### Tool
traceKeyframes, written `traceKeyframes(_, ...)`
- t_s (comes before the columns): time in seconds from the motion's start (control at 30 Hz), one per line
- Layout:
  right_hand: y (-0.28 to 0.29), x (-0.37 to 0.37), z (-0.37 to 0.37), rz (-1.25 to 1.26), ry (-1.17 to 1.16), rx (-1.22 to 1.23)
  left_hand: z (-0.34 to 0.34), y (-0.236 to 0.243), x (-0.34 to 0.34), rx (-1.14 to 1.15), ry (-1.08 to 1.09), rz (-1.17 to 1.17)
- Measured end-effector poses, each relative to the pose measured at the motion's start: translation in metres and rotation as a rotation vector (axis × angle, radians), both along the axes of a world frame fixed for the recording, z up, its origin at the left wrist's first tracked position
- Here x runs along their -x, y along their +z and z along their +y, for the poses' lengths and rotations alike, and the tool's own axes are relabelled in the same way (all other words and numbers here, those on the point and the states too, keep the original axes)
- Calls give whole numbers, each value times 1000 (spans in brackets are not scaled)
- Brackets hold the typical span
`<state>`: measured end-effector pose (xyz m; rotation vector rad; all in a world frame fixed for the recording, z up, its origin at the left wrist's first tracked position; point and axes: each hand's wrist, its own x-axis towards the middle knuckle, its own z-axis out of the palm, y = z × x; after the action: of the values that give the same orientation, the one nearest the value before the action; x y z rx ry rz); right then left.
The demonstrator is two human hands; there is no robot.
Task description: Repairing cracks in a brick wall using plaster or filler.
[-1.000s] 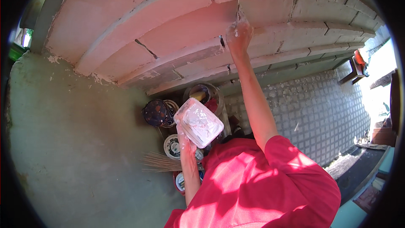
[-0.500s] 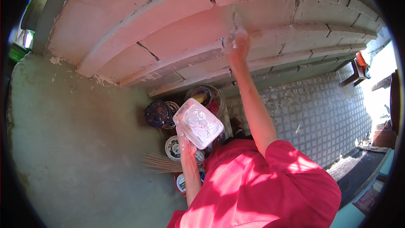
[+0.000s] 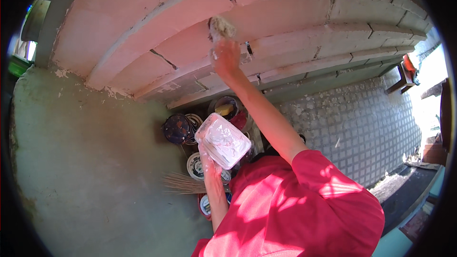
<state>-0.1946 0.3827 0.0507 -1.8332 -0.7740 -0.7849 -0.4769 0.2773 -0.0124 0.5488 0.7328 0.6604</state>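
Note:
My left hand (image 3: pixel 209 159) is closed on the side of a white rectangular plastic tub (image 3: pixel 223 142), smeared inside with pale pinkish-white paste. Paste also coats my fingers. My right arm reaches up to the left. Its hand (image 3: pixel 225 58), spattered with white, is closed around a short flat tool (image 3: pixel 222 27) with a mottled beige head. Whether that is a brush or a scraper I cannot tell. The head is over the pinkish block wall (image 3: pixel 266 16), just below a projecting ledge; contact is not clear. The handle is hidden in my fist.
Beneath the tub stand a dark paint-spotted bucket (image 3: pixel 177 129), a container with a yellow object (image 3: pixel 224 109) in it, and a white-lidded can (image 3: pixel 194 165). Thin sticks (image 3: pixel 183 183) jut out left. A greenish wall (image 3: pixel 95 162) rises left; patterned tiles (image 3: pixel 352 133) cover the floor right.
My right hand has swung left along the wall with the flat tool, whose broad face now shows. My left hand and the tub have barely moved.

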Motion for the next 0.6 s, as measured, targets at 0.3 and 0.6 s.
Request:
traceKeyframes(0.3, -6, -65, -108, 263, 369, -228, -5, -6, -15, -13, -107, -22)
traceKeyframes(0.6, 6, -228, -188, 182, -166, -195, -18, -11, -51, 13, -127, -12)
